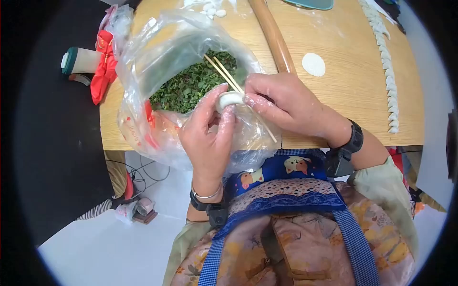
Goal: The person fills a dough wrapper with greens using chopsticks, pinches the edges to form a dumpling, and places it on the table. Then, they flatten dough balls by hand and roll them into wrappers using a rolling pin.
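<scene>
Between both hands is a small white dumpling (pixel 230 99), its dough folded over. My left hand (pixel 210 128) cradles it with thumb and fingers, and flour dusts the fingertips. At the dumpling's right end, my right hand (pixel 284 102) pinches the dough edge, its fingers curled in. Just behind sits a clear plastic bag (pixel 138 76) with its mouth spread wide. Inside it lies chopped green filling (pixel 191 86). A pair of chopsticks (pixel 224 71) slants from the filling down past my right fingers toward the table's front edge.
A wooden rolling pin (pixel 272 35) lies behind my right hand, with a round dough wrapper (pixel 313 64) beside it. Finished dumplings (pixel 389 76) form a long row at right. Small dough pieces (pixel 210 9) lie at the back. A jar (pixel 81 61) and red bag (pixel 102 66) stand left.
</scene>
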`<state>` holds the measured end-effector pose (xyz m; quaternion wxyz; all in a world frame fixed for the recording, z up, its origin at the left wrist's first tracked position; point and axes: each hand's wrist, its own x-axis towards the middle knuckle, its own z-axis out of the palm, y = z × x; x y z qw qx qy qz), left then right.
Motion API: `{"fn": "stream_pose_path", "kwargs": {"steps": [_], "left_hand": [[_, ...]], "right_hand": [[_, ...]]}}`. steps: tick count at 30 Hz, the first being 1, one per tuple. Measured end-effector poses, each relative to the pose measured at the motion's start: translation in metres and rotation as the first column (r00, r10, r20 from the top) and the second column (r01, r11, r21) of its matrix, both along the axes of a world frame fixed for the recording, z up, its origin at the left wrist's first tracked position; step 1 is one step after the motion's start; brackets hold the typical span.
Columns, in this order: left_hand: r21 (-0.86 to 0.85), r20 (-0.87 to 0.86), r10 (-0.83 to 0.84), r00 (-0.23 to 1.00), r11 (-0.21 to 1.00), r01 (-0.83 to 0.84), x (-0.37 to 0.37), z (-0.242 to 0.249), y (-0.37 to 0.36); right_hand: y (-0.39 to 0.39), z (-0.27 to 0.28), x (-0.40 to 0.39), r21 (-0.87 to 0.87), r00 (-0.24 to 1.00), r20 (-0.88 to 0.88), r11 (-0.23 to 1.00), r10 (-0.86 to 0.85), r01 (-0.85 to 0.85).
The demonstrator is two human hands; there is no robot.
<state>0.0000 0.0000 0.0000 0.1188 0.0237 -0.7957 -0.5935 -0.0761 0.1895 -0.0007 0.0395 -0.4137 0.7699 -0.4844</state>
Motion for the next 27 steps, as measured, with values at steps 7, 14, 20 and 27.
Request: {"fn": "stream_pose_path", "kwargs": {"steps": [7, 14, 20, 27], "left_hand": [[-0.167, -0.16, -0.025, 0.987, 0.986, -0.002, -0.006, -0.006, -0.002], [-0.215, -0.112, -0.085, 0.99, 0.975, 0.06, -0.003, 0.001, 0.004], [0.107, -0.014, -0.083, 0.996, 0.991, 0.084, 0.001, 0.007, 0.008], [0.139, -0.033, -0.102, 0.994, 0.985, 0.105, 0.001, 0.001, 0.009]], "right_hand": [[-0.006, 0.014, 0.008, 0.003, 0.994, 0.079, 0.997, -0.071, 0.071], [-0.007, 0.006, 0.006, 0.074, 0.995, -0.08, 0.995, -0.055, 0.061], [-0.006, 0.003, 0.007, 0.011, 0.989, -0.121, 0.996, -0.083, 0.085], [-0.006, 0.002, 0.008, -0.042, 0.968, -0.186, 0.985, -0.17, 0.165]]}}
